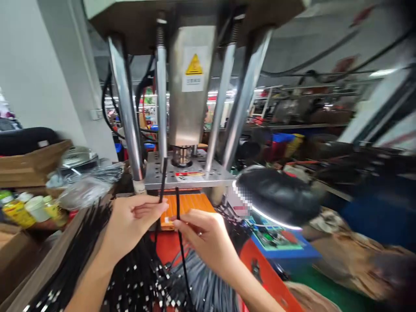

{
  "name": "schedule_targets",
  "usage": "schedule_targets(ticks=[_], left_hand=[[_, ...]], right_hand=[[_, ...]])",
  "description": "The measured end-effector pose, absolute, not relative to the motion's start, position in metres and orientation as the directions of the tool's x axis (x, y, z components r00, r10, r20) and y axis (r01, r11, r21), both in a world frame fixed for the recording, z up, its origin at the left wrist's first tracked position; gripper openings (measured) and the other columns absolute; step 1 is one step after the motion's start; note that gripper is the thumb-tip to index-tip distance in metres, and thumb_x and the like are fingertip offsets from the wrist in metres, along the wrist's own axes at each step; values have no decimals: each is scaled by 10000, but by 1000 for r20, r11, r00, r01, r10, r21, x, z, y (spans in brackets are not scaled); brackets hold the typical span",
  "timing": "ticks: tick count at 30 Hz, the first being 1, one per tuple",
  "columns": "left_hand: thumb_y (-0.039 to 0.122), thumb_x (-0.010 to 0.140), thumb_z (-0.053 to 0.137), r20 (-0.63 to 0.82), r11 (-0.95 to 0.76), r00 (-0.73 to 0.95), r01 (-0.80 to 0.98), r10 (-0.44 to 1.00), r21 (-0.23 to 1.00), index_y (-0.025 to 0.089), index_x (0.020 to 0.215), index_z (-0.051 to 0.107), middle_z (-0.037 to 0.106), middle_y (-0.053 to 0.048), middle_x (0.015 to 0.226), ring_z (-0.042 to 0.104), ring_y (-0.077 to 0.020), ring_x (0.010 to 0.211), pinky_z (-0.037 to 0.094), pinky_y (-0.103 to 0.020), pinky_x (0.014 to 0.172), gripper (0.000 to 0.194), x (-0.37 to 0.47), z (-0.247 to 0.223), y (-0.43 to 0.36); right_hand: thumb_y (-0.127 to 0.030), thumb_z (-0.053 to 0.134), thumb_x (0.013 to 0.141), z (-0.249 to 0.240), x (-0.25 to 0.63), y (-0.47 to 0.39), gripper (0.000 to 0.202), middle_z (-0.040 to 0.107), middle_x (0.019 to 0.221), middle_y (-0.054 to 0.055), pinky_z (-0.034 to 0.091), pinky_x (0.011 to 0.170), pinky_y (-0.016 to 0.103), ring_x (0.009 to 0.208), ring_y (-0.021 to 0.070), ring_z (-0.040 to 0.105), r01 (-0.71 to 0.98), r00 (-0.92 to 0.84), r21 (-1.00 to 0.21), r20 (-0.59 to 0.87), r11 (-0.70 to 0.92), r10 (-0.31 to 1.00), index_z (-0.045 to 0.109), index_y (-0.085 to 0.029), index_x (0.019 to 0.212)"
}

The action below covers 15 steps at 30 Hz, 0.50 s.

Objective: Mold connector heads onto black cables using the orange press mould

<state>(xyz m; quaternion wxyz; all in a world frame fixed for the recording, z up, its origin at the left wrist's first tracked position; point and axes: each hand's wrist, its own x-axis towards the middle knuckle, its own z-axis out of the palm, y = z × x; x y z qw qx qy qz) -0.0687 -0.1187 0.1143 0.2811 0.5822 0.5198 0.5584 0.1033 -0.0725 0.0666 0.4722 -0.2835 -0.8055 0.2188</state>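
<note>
My left hand (131,221) pinches a black cable (163,177) whose upper end points up before the press plate. Beside it, my right hand (208,234) grips another thin black cable (178,201) between thumb and fingers, its lower length trailing down. Both hands are in front of an orange ribbed block (191,203) under the metal press plate (201,179). Below them lie many black cables (133,273) with small pale ends and a bundle of grey cables (208,286). Whether the two held pieces are one cable, I cannot tell.
Steel columns (125,108) and a central cylinder (191,112) with a warning label rise above the plate. At right stands a black round lamp (279,195) with a lit rim over a blue box (302,249). Yellow bottles (19,212) and cartons (32,162) are at left.
</note>
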Motion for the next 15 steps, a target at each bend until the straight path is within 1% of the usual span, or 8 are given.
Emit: schedule_targets(ticks=[5,10,13,15], left_hand=[[315,715,727,353,-315,-128,244,927,917,158,805,755,751,-55,794,722,-197,727,600,-219,660,183,-74,117,-115],[322,704,747,351,-330,-81,201,933,922,158,789,757,752,-55,799,718,-192,703,600,-240,674,186,-79,112,-114],[334,710,746,324,-306,-54,210,945,929,161,804,761,752,-56,823,718,-197,728,598,-245,687,198,-78,108,-112],[331,714,745,319,-302,-48,224,946,927,171,808,763,753,-52,832,718,-200,740,598,-249,694,186,-76,106,-111]], right_hand=[[-350,517,937,76,94,-71,421,515,510,-8,338,450,221,453,109,463,206,-395,-617,658,760,641,551,-185,551],[-353,507,937,91,91,-66,390,543,555,12,387,445,215,493,123,496,181,-330,-627,687,758,647,573,-193,588],[-339,480,948,96,92,-67,320,605,713,54,441,475,209,600,141,551,171,-327,-620,697,766,638,643,-192,715],[-314,465,955,97,94,-68,279,613,782,64,465,499,205,650,144,568,168,-319,-603,715,780,621,674,-194,813]])
